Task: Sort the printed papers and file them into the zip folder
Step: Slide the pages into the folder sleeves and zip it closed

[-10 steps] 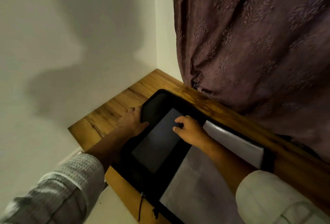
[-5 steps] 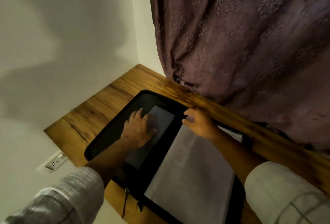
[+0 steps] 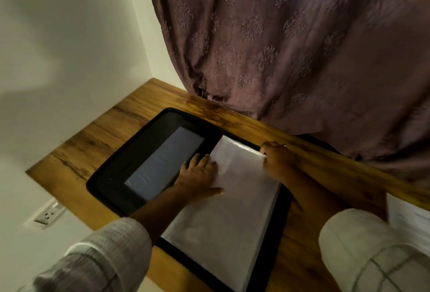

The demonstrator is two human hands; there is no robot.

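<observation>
**Both hands now on the paper stack**

The left hand [image 3: 200, 176] has slid right, off the grey pocket [image 3: 162, 163] where it lay half a second ago, and now rests on the stack of papers [image 3: 232, 217]. The right hand [image 3: 278, 159] has moved from the stack's far left corner to its far right corner.

The zip folder [image 3: 109, 189] lies open and flat on the wooden table [image 3: 93, 147]. Its left half carries the grey pocket; the white stack fills its right half, inside the black rim.

The left hand is released. Its fingers lie straight and flat on the stack's far left part, tips at the edge beside the pocket, with the thumb spread toward the near side. The right hand is curled, grasping the stack at its far right corner. Checked sleeves cover both forearms near the camera.

A loose printed sheet [image 3: 411, 222] lies on the table at the right edge of view, apart from the folder. A patterned purple curtain [image 3: 290, 47] hangs behind the table's far side. A wall socket [image 3: 48, 215] sits low on the left wall.
</observation>
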